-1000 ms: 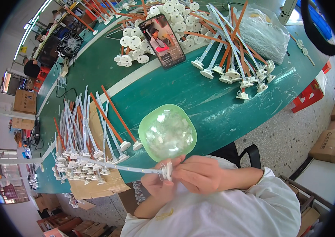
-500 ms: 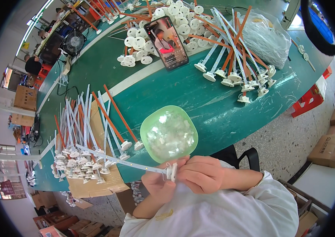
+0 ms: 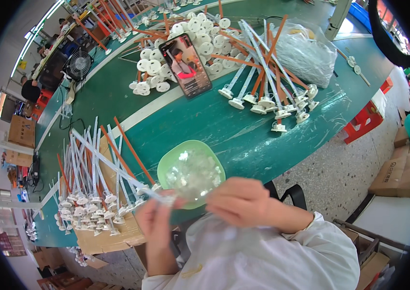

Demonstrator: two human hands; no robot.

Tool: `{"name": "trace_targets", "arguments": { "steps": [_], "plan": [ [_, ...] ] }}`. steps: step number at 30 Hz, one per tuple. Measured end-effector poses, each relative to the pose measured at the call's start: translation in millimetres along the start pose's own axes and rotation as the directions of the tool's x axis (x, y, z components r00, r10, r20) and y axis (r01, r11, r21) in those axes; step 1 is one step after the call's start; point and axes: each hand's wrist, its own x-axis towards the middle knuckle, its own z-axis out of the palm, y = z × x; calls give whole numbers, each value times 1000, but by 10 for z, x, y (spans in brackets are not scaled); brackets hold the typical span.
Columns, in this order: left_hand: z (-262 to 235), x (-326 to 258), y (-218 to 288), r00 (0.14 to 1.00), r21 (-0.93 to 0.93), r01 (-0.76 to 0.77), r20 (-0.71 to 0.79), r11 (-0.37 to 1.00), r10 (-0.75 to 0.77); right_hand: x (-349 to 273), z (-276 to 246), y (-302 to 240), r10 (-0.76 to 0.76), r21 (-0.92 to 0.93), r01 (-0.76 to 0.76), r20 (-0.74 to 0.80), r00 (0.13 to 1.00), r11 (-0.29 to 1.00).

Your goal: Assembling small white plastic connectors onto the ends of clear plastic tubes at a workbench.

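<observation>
Green counter (image 3: 263,154) curves away beyond the person's two hands, which are apart from each other. Left hand (image 3: 155,220) is pinched on the near end of a pale strip (image 3: 130,180), which slants up and away to that hand's left; blur hides the end's details. Right hand (image 3: 241,203) has its fingers bunched, and I cannot tell whether they grip anything small. Just ahead, between the hands, sits a green bowl (image 3: 166,162) of clear pieces (image 3: 193,176). For good handling, I'd keep the left pinch close to the strip's end, so its long free length doesn't sway, and let the right fingertips work without crowding it. Left of the left hand, white-based strips (image 3: 86,210) lie bunched; swinging the held one low could snag them.
</observation>
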Motion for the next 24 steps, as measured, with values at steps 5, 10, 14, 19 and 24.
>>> {"name": "trace_targets", "arguments": {
  "steps": [5,10,14,19,24],
  "plan": [
    [-582,305,377,994,881,-5,56,472,-94,86,-784,326,21,-566,-148,-225,974,811],
    [-528,448,255,991,990,-77,63,119,115,99,-1109,495,178,-751,-340,-292,940,566],
    [-354,450,246,987,1000,14,-17,17,161,111,-1203,631,289,-747,-385,-264,920,542],
    [-330,457,236,987,999,47,-49,20,151,96,-1229,578,101,-564,-239,-264,959,790],
    [-284,456,151,932,996,-73,53,42,358,131,-992,215,12,-462,-126,-242,970,878]
  ]
}}
